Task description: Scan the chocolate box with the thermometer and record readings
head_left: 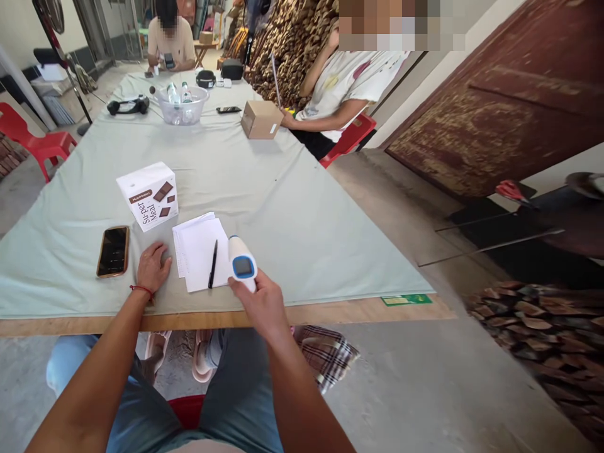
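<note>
In my right hand (264,302) is a white infrared thermometer (236,250) with a blue-rimmed grey screen facing me. It is held over the table's near edge, beside the right side of some white paper sheets (195,251). A black pen (213,264) lies on the sheets. My left hand (153,264), with a red string at the wrist, rests on the cloth left of the paper, fingers apart and holding nothing. To its left lies a smartphone (113,251) with a dark screen. Beyond it stands a white box (150,196) printed with chocolate pieces.
Farther along the cloth-covered table (311,251) stand a cardboard box (262,119) and a clear basin (201,100) holding bottles. A black phone (229,110) and a black headset-like device (127,106) lie nearby. One person sits at the far end, another at the right side.
</note>
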### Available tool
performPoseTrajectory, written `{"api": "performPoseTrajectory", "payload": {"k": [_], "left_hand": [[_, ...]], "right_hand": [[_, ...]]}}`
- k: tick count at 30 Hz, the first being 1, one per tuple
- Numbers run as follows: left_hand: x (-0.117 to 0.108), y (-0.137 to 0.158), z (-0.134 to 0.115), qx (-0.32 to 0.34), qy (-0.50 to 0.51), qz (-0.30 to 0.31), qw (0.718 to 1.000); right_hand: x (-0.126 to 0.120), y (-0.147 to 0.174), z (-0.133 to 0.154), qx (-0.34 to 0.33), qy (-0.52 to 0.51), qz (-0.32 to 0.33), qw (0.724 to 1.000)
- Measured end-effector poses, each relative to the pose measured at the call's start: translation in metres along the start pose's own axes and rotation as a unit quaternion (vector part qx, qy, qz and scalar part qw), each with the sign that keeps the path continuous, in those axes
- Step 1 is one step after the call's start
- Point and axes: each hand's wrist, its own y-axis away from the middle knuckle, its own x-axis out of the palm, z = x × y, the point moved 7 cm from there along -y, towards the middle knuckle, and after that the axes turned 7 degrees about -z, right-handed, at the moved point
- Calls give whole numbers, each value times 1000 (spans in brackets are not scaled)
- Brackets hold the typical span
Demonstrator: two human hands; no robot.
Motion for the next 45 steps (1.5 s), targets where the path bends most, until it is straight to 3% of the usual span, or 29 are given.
{"api": "performPoseTrajectory", "payload": {"k": [2,4,7,11,14,17,21,24,28,29,31,34,36,38,40,45], "left_hand": [[0,1,0,-1,3,1,1000],[1,1,0,1,3,5,1000],[-1,2,-1,1,-1,4,1000],[-3,6,-8,26,6,17,1000],[0,10,-18,72,4,65,995],[4,13,-28,114,-16,116,986],[9,17,-35,147,-40,151,977],[12,18,-34,148,-47,143,977],[14,17,-31,141,-49,130,980],[14,17,-31,136,-49,131,981],[13,17,-33,122,-51,139,981],[12,19,-41,118,-51,166,978],[13,19,-45,117,-43,169,978],[14,19,-47,112,-34,170,978],[15,19,-46,104,-30,170,980],[15,20,-48,95,-17,163,982]], "right_hand": [[-18,-29,-24,-4,118,-60,991],[-36,-58,-50,27,271,-97,957],[-47,-91,-73,12,419,-66,905],[-45,-107,-81,-28,514,-36,857],[-20,-104,-70,-118,512,-67,848],[41,-92,-60,-269,453,53,848],[91,-85,-55,-365,442,143,807],[100,-86,-48,-418,443,189,770],[90,-88,-43,-440,456,256,730],[85,-87,-43,-433,450,268,733],[73,-85,-42,-405,403,258,779],[53,-80,-37,-313,226,149,911],[46,-72,-39,-217,64,57,972],[57,-58,-43,-130,-70,32,988],[76,-45,-44,-75,-133,53,987],[101,-33,-55,-20,-124,101,987]]}}
